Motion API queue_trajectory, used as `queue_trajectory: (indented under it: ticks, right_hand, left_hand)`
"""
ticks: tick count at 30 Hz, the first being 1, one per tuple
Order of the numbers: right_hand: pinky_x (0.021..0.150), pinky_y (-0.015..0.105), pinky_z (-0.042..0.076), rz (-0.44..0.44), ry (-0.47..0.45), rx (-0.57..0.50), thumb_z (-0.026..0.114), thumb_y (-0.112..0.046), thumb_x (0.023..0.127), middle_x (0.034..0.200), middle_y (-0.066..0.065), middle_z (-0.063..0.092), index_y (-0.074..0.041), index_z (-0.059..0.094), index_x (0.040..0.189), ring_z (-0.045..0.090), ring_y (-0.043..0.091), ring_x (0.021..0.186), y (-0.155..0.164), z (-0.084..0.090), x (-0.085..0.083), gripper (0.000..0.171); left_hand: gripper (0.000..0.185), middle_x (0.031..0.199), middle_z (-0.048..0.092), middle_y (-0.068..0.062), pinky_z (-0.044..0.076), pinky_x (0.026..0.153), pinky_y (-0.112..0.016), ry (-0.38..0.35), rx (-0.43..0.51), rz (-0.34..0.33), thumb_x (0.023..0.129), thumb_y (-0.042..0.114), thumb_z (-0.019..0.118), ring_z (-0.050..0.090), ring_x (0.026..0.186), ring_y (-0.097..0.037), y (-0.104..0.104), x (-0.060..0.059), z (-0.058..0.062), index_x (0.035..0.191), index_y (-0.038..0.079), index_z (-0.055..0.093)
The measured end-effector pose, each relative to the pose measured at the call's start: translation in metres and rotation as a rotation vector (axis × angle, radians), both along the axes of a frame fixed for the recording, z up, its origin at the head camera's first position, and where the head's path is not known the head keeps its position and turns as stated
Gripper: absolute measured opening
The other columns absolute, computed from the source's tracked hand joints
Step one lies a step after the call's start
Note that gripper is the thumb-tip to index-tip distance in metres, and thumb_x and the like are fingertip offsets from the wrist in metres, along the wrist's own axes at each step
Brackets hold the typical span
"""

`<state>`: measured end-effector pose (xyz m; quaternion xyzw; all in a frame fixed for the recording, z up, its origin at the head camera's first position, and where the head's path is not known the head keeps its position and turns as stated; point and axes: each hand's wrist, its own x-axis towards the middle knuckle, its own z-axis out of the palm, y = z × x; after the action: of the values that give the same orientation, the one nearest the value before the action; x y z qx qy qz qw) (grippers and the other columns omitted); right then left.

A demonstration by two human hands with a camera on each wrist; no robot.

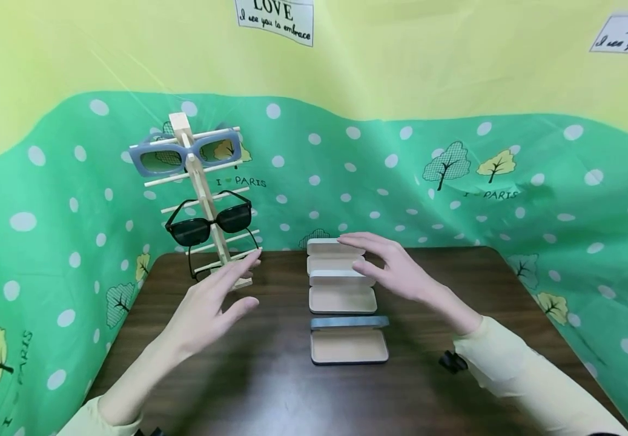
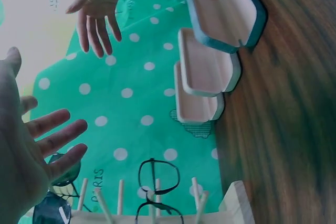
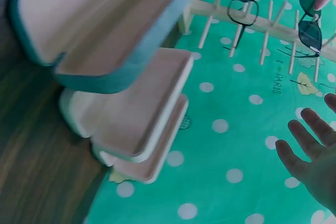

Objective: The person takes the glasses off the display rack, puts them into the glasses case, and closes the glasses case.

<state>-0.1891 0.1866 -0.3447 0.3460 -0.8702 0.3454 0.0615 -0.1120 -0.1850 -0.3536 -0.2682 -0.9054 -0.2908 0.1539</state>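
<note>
My left hand (image 1: pixel 212 309) hovers above the table in front of a pale glasses stand (image 1: pixel 200 184), its fingers extended and holding nothing. On the stand hang blue-framed sunglasses (image 1: pixel 218 150) at the top and black sunglasses (image 1: pixel 192 232) in the middle. Low down are thin black-framed eyeglasses (image 3: pixel 229 9), mostly hidden by my left hand in the head view. My right hand (image 1: pixel 395 266), also empty with fingers stretched out, is raised beside the lidded glasses cases. These stand open in a column: a blue one (image 1: pixel 349 346) in front, two pale ones (image 1: pixel 343 300) behind.
Beneath everything lies a dark brown wooden table (image 1: pixel 281 387). A green and yellow dotted cloth (image 1: pixel 390 200) hangs behind it and along both sides. A small black object (image 1: pixel 452 361) is at the right sleeve's cuff.
</note>
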Motion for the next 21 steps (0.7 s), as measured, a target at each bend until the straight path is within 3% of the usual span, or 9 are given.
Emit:
queue_trajectory:
  ticks: [4, 6, 8, 11, 16, 21]
  right_hand:
    - [0.111, 0.054, 0.045, -0.016, -0.031, -0.055, 0.063, -0.032, 0.103, 0.150, -0.005, 0.059, -0.026, 0.059, 0.145, 0.052, 0.019, 0.142, -0.010, 0.013, -0.005, 0.042]
    - [0.110, 0.054, 0.047, -0.025, -0.038, -0.082, 0.060, -0.034, 0.104, 0.147, -0.005, 0.061, -0.025, 0.061, 0.144, 0.054, 0.018, 0.139, -0.015, 0.019, -0.008, 0.040]
    - [0.110, 0.052, 0.046, -0.037, -0.042, -0.099, 0.057, -0.036, 0.106, 0.145, -0.004, 0.063, -0.026, 0.062, 0.143, 0.055, 0.019, 0.138, -0.021, 0.025, -0.012, 0.039]
    - [0.112, 0.049, 0.046, -0.050, -0.074, -0.142, 0.054, -0.039, 0.107, 0.143, -0.004, 0.065, -0.026, 0.063, 0.141, 0.057, 0.018, 0.136, -0.031, 0.034, -0.017, 0.038]
    - [0.111, 0.047, 0.048, -0.036, -0.150, -0.228, 0.052, -0.040, 0.107, 0.139, 0.001, 0.067, -0.022, 0.065, 0.139, 0.061, 0.017, 0.132, -0.047, 0.051, -0.025, 0.038]
    - [0.114, 0.044, 0.047, -0.011, -0.158, -0.280, 0.050, -0.038, 0.108, 0.137, 0.007, 0.069, -0.016, 0.066, 0.137, 0.064, 0.018, 0.129, -0.062, 0.068, -0.030, 0.039]
  left_hand:
    - [0.069, 0.137, 0.064, 0.010, 0.057, 0.079, -0.033, 0.031, 0.097, 0.027, 0.098, 0.027, 0.070, 0.067, 0.119, -0.011, -0.006, 0.001, 0.008, 0.159, 0.034, 0.038]
    - [0.065, 0.133, 0.067, 0.007, 0.054, 0.076, -0.026, 0.058, 0.137, 0.036, 0.099, 0.023, 0.068, 0.068, 0.113, -0.011, -0.008, 0.001, 0.012, 0.157, 0.032, 0.041]
    - [0.062, 0.129, 0.068, 0.005, 0.052, 0.077, -0.020, 0.079, 0.175, 0.042, 0.099, 0.020, 0.067, 0.069, 0.108, -0.011, -0.012, 0.001, 0.016, 0.156, 0.030, 0.044]
    - [0.058, 0.125, 0.071, 0.001, 0.050, 0.091, -0.014, 0.108, 0.224, 0.041, 0.101, 0.014, 0.064, 0.070, 0.103, -0.007, -0.016, 0.001, 0.022, 0.154, 0.027, 0.047]
    - [0.048, 0.114, 0.075, -0.004, 0.050, 0.087, -0.008, 0.133, 0.310, 0.054, 0.103, 0.010, 0.059, 0.066, 0.099, 0.006, -0.024, -0.001, 0.036, 0.150, 0.022, 0.053]
    - [0.040, 0.105, 0.075, -0.002, 0.050, 0.081, -0.008, 0.155, 0.347, 0.109, 0.106, 0.014, 0.055, 0.065, 0.093, 0.010, -0.029, -0.004, 0.048, 0.144, 0.022, 0.059]
